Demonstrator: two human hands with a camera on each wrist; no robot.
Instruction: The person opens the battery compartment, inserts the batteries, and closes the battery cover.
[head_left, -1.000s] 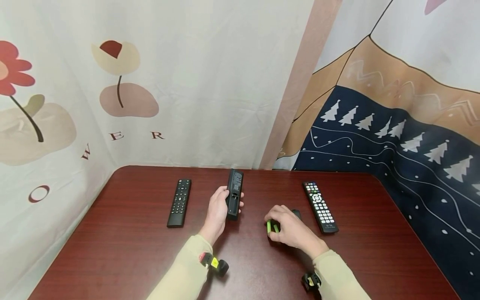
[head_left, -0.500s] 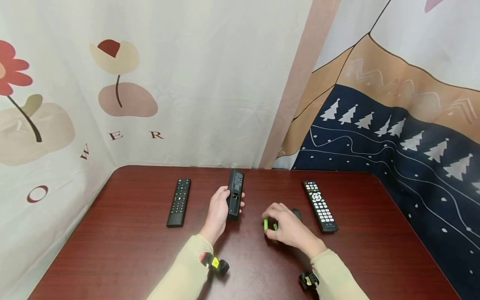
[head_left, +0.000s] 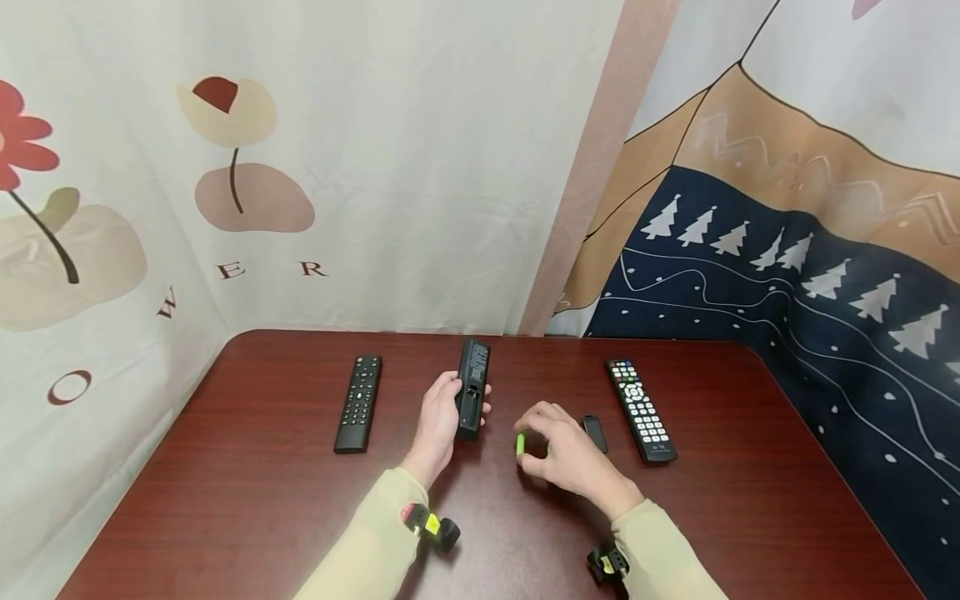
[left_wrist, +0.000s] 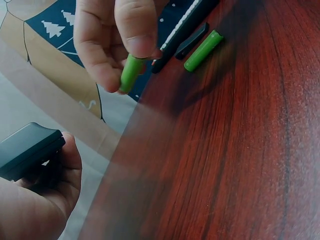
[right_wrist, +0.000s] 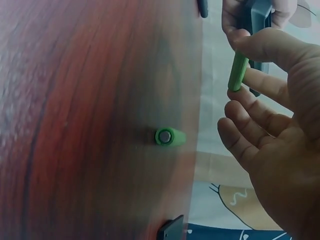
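My left hand [head_left: 432, 429] grips a black remote control [head_left: 473, 375] over the table, its back turned up and its battery compartment uncovered. To the right, my right hand [head_left: 573, 460] pinches a green battery [head_left: 521, 444] between thumb and fingers, apart from the remote. A second green battery [left_wrist: 204, 51] lies on the table in the left wrist view; the right hand hides it in the head view. Beside that battery rests a small black battery cover [head_left: 595, 433], just beyond the right hand.
On the left of the reddish-brown table [head_left: 247, 500] lies a black remote [head_left: 357, 404] with its buttons up. Another remote with white buttons [head_left: 641, 411] lies on the right. Printed curtains [head_left: 420, 167] hang along the table's back edge.
My right hand has moved left toward the held remote, carrying one green battery off from the other. More of the battery cover shows now. The left hand stays nearly still.
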